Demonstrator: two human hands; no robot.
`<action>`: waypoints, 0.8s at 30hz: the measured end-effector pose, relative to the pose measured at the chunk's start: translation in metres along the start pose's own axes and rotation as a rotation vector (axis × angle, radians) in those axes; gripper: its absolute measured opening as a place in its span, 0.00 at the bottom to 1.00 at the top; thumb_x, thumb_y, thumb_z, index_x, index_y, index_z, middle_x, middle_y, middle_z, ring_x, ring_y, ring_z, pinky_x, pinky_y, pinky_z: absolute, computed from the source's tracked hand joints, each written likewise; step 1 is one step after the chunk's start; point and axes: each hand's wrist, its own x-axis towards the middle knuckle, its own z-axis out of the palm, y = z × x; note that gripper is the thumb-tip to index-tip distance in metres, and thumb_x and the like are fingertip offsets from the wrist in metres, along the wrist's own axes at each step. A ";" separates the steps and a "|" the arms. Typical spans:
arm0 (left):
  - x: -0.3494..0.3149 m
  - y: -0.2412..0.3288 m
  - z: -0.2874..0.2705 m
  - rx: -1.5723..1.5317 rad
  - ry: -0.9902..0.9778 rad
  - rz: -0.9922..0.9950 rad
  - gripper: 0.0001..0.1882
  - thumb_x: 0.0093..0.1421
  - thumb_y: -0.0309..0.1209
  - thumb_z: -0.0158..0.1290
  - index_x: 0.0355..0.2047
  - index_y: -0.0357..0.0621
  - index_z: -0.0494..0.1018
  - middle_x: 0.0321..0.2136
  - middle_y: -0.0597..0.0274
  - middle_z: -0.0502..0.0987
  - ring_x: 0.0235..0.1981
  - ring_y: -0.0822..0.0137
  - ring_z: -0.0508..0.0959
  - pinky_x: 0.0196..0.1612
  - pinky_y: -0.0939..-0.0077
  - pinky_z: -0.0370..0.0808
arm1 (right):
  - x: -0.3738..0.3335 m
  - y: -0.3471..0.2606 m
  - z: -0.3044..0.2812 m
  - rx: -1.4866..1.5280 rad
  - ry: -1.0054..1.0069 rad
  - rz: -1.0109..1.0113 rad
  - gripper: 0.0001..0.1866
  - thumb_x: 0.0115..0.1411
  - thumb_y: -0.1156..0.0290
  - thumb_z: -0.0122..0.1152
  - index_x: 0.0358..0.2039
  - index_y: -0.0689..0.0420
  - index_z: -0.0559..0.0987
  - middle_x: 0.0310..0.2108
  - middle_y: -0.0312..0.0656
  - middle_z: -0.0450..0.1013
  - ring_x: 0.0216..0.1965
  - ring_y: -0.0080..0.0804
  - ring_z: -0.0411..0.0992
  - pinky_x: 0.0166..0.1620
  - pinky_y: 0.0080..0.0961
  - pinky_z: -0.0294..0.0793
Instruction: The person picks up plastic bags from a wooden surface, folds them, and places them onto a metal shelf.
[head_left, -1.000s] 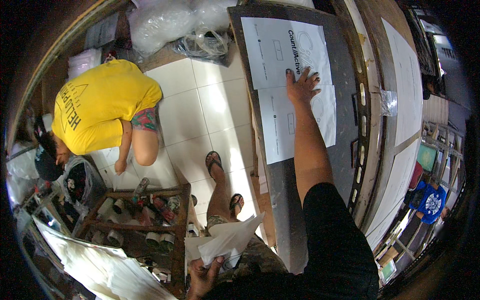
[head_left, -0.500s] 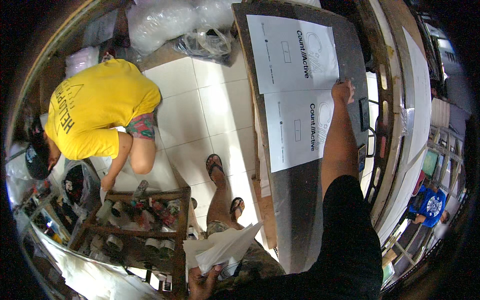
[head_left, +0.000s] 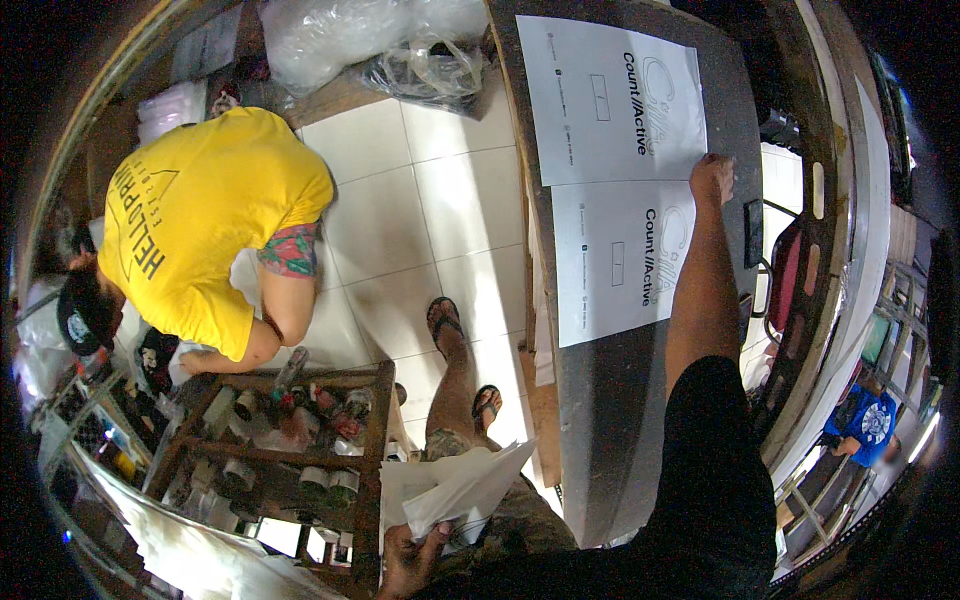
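Two printed white sheets lie end to end on a dark table: a far sheet (head_left: pixel 560 125) and a near sheet (head_left: pixel 590 285). My right hand (head_left: pixel 712 182) rests at their right edge, close to where the two meet. Its fingers are curled together, and whatever may be between them is hidden. Low in the picture, my left hand (head_left: pixel 412 560) grips a loose bunch of white papers (head_left: pixel 455 485) in front of my legs, thumb on top. The papers fan out, some folded over.
The dark tabletop (head_left: pixel 615 440) runs along my right. A person in a yellow shirt (head_left: pixel 215 220) crouches on the left beside a wooden rack (head_left: pixel 375 420) of jars and bottles. Clear plastic bags (head_left: pixel 430 75) lie at the back. Far right, someone wears blue (head_left: pixel 865 420).
The view has shifted slightly, moving the table and sheets rightward in the picture. My right hand stays by the sheets' meeting edge. The crouching person's arm has moved toward the rack.
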 end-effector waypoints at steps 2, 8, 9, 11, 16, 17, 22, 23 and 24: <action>0.012 0.017 -0.007 -0.042 -0.106 -0.064 0.19 0.62 0.31 0.64 0.49 0.35 0.72 0.44 0.56 0.78 0.44 0.65 0.77 0.45 0.71 0.74 | -0.008 0.004 -0.004 0.136 0.050 0.035 0.23 0.66 0.49 0.53 0.55 0.48 0.76 0.59 0.43 0.72 0.62 0.49 0.68 0.62 0.59 0.63; 0.017 0.027 -0.002 -0.170 -0.072 -0.083 0.17 0.62 0.30 0.64 0.47 0.35 0.74 0.42 0.57 0.80 0.42 0.66 0.78 0.46 0.71 0.75 | 0.003 0.015 0.005 0.284 0.063 -0.030 0.21 0.65 0.49 0.54 0.52 0.48 0.77 0.55 0.45 0.74 0.60 0.50 0.69 0.60 0.58 0.66; 0.018 0.025 -0.002 -0.172 -0.077 -0.101 0.18 0.62 0.30 0.63 0.49 0.34 0.74 0.42 0.57 0.80 0.43 0.65 0.78 0.46 0.71 0.75 | 0.006 0.015 0.008 0.282 0.074 -0.068 0.21 0.65 0.49 0.55 0.51 0.48 0.77 0.55 0.46 0.74 0.60 0.51 0.70 0.59 0.58 0.66; 0.018 0.036 0.000 -0.201 -0.054 -0.111 0.19 0.63 0.29 0.63 0.51 0.34 0.72 0.44 0.56 0.79 0.45 0.64 0.78 0.49 0.70 0.75 | 0.014 0.012 0.010 0.264 0.072 0.076 0.21 0.65 0.49 0.55 0.51 0.48 0.77 0.55 0.47 0.74 0.60 0.51 0.70 0.59 0.57 0.68; 0.029 0.025 -0.005 -0.229 -0.044 -0.079 0.22 0.63 0.29 0.63 0.53 0.34 0.70 0.48 0.53 0.77 0.50 0.60 0.76 0.55 0.65 0.73 | 0.030 0.024 0.021 0.221 0.191 0.147 0.22 0.65 0.48 0.55 0.51 0.48 0.78 0.55 0.46 0.72 0.58 0.53 0.70 0.58 0.57 0.69; 0.027 0.043 0.000 -0.254 -0.020 -0.105 0.22 0.63 0.29 0.63 0.54 0.34 0.70 0.48 0.53 0.77 0.51 0.60 0.76 0.55 0.64 0.73 | 0.034 0.018 0.025 0.213 0.185 0.141 0.22 0.65 0.47 0.54 0.51 0.47 0.78 0.55 0.46 0.72 0.59 0.52 0.69 0.58 0.57 0.69; 0.027 0.046 0.000 -0.201 -0.025 -0.114 0.25 0.64 0.30 0.61 0.57 0.34 0.66 0.51 0.51 0.74 0.52 0.58 0.75 0.55 0.64 0.73 | 0.016 -0.006 0.003 0.106 0.202 0.068 0.25 0.65 0.45 0.53 0.55 0.46 0.77 0.57 0.46 0.70 0.62 0.52 0.65 0.59 0.58 0.66; 0.028 0.049 -0.007 -0.161 -0.065 -0.138 0.26 0.64 0.30 0.62 0.57 0.34 0.66 0.52 0.51 0.74 0.52 0.58 0.75 0.55 0.64 0.73 | 0.012 0.008 0.005 0.085 0.283 0.053 0.25 0.64 0.45 0.54 0.56 0.45 0.76 0.58 0.46 0.70 0.62 0.52 0.65 0.59 0.59 0.66; 0.030 0.051 -0.011 -0.128 -0.114 -0.158 0.26 0.63 0.30 0.62 0.58 0.34 0.66 0.52 0.51 0.74 0.51 0.58 0.74 0.54 0.65 0.73 | 0.013 0.029 0.014 0.056 0.374 0.035 0.26 0.64 0.46 0.54 0.57 0.45 0.76 0.58 0.47 0.69 0.62 0.52 0.64 0.59 0.59 0.65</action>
